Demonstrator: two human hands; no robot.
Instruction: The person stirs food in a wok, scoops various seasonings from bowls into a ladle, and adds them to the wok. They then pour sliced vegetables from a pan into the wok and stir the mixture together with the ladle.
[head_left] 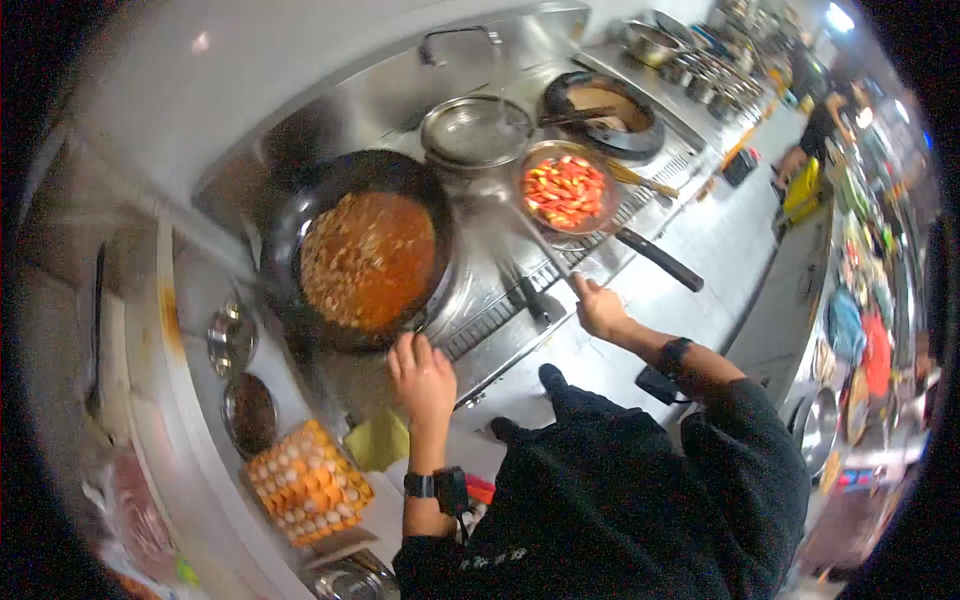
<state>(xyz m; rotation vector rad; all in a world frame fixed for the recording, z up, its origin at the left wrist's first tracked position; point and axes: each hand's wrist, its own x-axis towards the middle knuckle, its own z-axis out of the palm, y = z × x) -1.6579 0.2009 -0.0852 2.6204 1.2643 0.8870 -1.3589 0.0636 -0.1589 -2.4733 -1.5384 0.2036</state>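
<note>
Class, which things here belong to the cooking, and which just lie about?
Probably in use:
round black wok of chunky reddish food
long grey metal handle in right hand
chopped red peppers

Lying about:
square yellow egg tray
small shiny metal bowl

The wok (pixel 284 262) (reddish food (pixel 370 262) inside) has the left grip (pixel 423 378) at its rim.

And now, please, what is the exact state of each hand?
Left hand: curled at the near edge of the wok; whether it grips cannot be told.
Right hand: closed, holding a long metal handle.
</note>
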